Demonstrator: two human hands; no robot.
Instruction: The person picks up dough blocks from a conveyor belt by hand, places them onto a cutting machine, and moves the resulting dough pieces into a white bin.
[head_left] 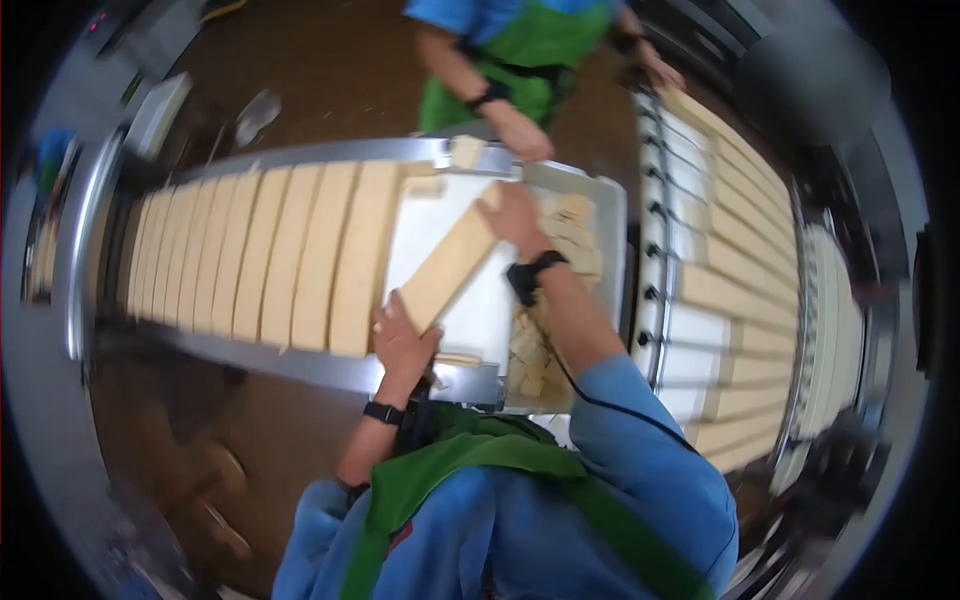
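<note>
A long, flat, pale yellow strip of dough (450, 258) lies slantwise over the white belt (478, 300). At its near end is my left hand (402, 340), with the fingers on the strip's end and edge. My right hand (516, 218) grips the far end, its fingers closed over the edge. Left of the strip, a row of similar dough strips (310, 255) lies side by side along the belt. Small dough offcuts (425, 183) rest on the belt's far side, and thin ones (460, 359) by the near edge. Under my right forearm stands a bin (612, 225) with dough scraps inside.
Across the belt stands a co-worker in a green apron (515, 75), one hand (525, 135) near the bin's far corner and the other by a second conveyor. That conveyor's rail (652, 250) runs along the right, with more dough strips (740, 295) beyond it.
</note>
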